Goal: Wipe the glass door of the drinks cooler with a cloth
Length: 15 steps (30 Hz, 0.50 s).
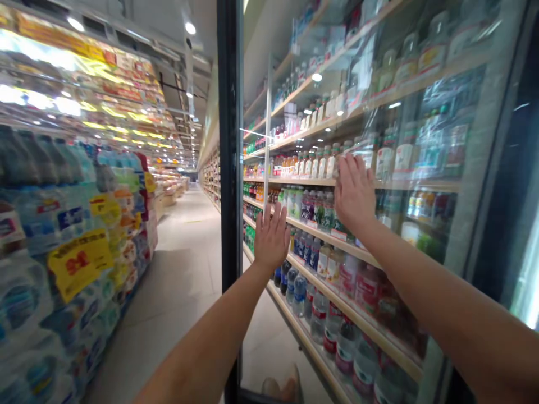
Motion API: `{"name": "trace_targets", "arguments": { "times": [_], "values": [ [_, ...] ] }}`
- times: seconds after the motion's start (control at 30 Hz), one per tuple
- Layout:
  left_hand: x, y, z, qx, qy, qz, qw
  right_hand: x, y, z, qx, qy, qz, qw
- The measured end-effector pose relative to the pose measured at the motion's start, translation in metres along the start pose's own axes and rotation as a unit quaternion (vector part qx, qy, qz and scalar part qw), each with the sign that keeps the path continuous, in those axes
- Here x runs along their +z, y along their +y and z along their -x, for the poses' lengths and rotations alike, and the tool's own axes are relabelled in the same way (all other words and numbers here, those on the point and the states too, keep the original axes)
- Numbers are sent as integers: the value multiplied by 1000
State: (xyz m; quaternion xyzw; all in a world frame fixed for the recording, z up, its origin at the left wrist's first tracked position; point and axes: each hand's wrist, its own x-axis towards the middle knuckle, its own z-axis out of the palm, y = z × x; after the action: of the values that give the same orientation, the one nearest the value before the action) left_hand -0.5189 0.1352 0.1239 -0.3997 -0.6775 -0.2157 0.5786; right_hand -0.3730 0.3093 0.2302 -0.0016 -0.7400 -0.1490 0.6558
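A tall glass cooler door point(400, 168) with a black frame point(229, 168) stands in front of me. Both palms press flat against its glass. My left hand point(272, 238) is open, fingers pointing up, close to the black frame. My right hand point(353, 193) is open too, higher and further right on the pane. Through the glass I see wooden shelves point(320, 233) lined with drink bottles point(332, 163).
On the left stand stacked packs of bottled water point(63, 224) with yellow price tags point(80, 261). A tiled aisle point(185, 252) runs ahead between the stacks and the shelving. More shelves continue far down the aisle.
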Motion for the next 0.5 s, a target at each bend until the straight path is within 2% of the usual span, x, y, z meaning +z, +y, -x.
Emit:
{"name": "trace_targets", "arguments": {
  "times": [0.03, 0.13, 0.17, 0.2, 0.23, 0.3, 0.33, 0.37, 0.4, 0.43, 0.5],
  "values": [
    [0, 1, 3, 1, 2, -3, 1000, 2, -5, -2, -25, -12, -7, 1000],
    [-1, 1, 7, 13, 13, -12, 1000, 10, -19, -7, -190, -110, -36, 975],
    [-1, 0, 9, 19, 15, -15, 1000, 13, -22, -12, -224, -132, -42, 965],
    [-2, 0, 11, 25, 14, -17, 999, 16, -23, -19, -228, -137, -44, 963],
    [-3, -1, 14, 30, 12, -20, 999, 18, -23, -27, -198, -119, -46, 972],
    [-4, -3, 21, 40, 6, -23, 999, 25, -24, -44, -79, -43, -51, 995],
    [-5, -3, 25, 45, 3, -25, 999, 29, -27, -49, -28, -7, -56, 998],
    [-6, -4, 29, 50, -1, -26, 998, 34, -32, -51, -5, 10, -61, 998],
    [-7, -4, 34, 55, -3, -26, 998, 39, -39, -49, -24, 0, -68, 997],
    [-7, -5, 38, 59, -6, -26, 998, 44, -49, -43, -79, -35, -75, 993],
    [-9, -7, 48, 69, -10, -24, 997, 50, -67, -29, -231, -133, -86, 960]
  ]
}}
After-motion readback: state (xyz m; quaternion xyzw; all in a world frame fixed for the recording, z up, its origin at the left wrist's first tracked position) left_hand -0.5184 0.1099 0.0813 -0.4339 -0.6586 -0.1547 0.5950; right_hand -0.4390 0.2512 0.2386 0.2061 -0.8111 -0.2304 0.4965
